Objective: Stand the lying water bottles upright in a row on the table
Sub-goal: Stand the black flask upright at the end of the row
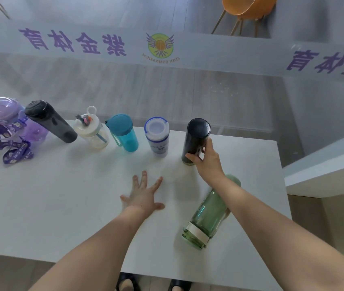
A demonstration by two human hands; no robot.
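One green bottle (210,215) lies on its side at lower right of the white desk (61,206), long axis running from lower left to upper right, its white-banded cap end toward the lower edge of the frame and its base partly hidden under the right forearm. Six bottles stand upright in a row across the upper half of the desk: purple bottle (9,120), dark grey bottle (51,122), cream bottle (92,131), teal bottle (123,133), white bottle (157,136), black bottle (196,140). The right hand (209,158) is closed around the lower part of the black bottle, which appears to rest on the desk. The left hand (143,196) lies flat, fingers spread, palm down at centre, holding nothing.
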